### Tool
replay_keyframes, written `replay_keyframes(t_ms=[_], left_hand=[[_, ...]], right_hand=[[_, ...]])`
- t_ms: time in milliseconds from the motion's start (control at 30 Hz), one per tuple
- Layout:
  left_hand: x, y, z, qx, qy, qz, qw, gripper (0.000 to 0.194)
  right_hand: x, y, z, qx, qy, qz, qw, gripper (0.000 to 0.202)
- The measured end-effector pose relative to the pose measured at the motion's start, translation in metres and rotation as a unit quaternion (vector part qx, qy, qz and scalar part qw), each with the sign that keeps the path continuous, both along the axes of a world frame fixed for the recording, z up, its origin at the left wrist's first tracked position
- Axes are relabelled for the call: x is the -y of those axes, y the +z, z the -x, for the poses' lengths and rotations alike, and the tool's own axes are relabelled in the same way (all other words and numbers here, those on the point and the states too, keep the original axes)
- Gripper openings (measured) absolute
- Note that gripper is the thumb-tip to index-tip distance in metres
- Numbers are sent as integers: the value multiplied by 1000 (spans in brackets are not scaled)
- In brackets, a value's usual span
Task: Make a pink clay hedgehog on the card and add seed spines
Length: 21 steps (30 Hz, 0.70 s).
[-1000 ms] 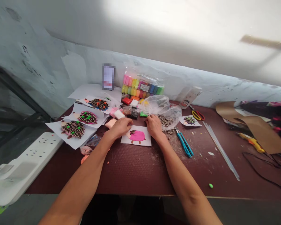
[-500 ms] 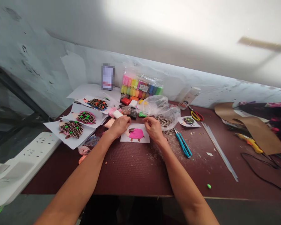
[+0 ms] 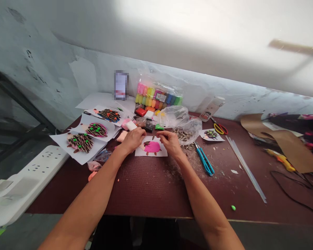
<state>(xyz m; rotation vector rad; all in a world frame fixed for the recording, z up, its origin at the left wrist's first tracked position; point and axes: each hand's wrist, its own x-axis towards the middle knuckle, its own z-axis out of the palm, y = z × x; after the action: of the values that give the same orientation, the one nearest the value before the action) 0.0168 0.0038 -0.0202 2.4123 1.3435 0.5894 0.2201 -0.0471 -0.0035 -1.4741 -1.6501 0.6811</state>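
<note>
A small white card (image 3: 161,153) lies on the dark red table, bearing a pink clay hedgehog shape (image 3: 152,147) with a few dark striped seeds in its left part. Beside the card's upper left, my left hand (image 3: 135,139) has its fingers curled together; what they hold, if anything, is hidden. My right hand (image 3: 171,142) hovers at the upper right edge, thumb and forefinger slightly parted. One sunflower seed (image 3: 153,138) shows just left of those fingertips, apart from them. A plastic bag of sunflower seeds (image 3: 184,134) stands behind my right hand.
Finished seed hedgehogs (image 3: 80,143) on paper lie left. Colored clay packs (image 3: 156,97) are at the back. Right are a blue utility knife (image 3: 205,159), scissors (image 3: 220,128), clear glue sticks (image 3: 246,170) and a yellow glue gun (image 3: 281,159). A white power strip (image 3: 28,180) sits at the left edge.
My right fingers have parted from a pinch and a seed now shows beside them near the card's top edge. My left hand stays nearly in place. The view has shifted slightly.
</note>
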Motion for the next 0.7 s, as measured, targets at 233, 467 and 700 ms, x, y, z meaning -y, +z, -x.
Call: replay_keyframes(t_ms=[233,467,700], left_hand=[[-2,-1,1,10,-2,13,1000,23],[-1,-1,1,1,-1,11,1000,24],[-1,-2,0,-3,-3,8,1000,25]], right_hand=[[-1,-3,1,129,-2,-61,990,21],[-3,1,9,272,66,-38,959,20],[-4,9,5,379,32,6,925,18]])
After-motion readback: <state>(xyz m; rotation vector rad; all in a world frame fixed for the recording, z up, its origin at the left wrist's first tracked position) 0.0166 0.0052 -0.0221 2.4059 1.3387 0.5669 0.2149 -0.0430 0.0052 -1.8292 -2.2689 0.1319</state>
